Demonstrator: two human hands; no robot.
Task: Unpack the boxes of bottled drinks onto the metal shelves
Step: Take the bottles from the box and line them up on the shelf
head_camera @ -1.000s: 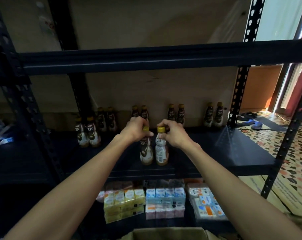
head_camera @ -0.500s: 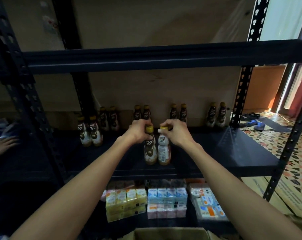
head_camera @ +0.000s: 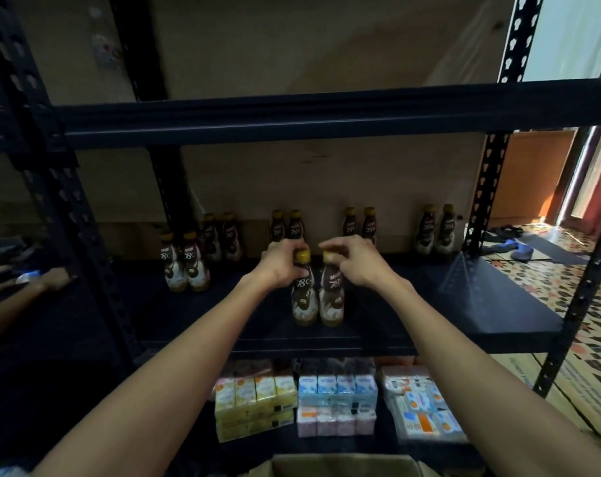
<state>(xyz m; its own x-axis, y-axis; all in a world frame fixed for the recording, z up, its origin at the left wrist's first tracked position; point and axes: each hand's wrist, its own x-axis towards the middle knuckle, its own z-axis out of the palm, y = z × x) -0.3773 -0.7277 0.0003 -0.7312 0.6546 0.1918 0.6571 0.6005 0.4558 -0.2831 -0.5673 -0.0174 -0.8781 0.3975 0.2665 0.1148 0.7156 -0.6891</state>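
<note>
Two brown drink bottles with yellow caps stand side by side near the front of the dark metal shelf (head_camera: 498, 315). My left hand (head_camera: 280, 263) grips the neck of the left bottle (head_camera: 304, 301). My right hand (head_camera: 356, 261) pinches the cap of the right bottle (head_camera: 331, 301). Both bottles stand upright on the shelf. Several more bottles (head_camera: 361, 225) stand in pairs along the back, and one pair (head_camera: 185, 266) stands further forward on the left. The rim of a cardboard box (head_camera: 344, 464) shows at the bottom edge.
The shelf below holds packs of small cartons (head_camera: 257, 404). Black perforated uprights (head_camera: 488, 187) frame the shelf, and a crossbeam (head_camera: 292, 115) runs overhead. Another person's hand (head_camera: 48, 280) reaches onto the neighbouring shelf at left. Patterned floor tiles and sandals (head_camera: 512, 249) lie at right.
Both bottles have been turned so that their dark labels face me, my hands staying at their caps. Another person's hand has come in at the left.
</note>
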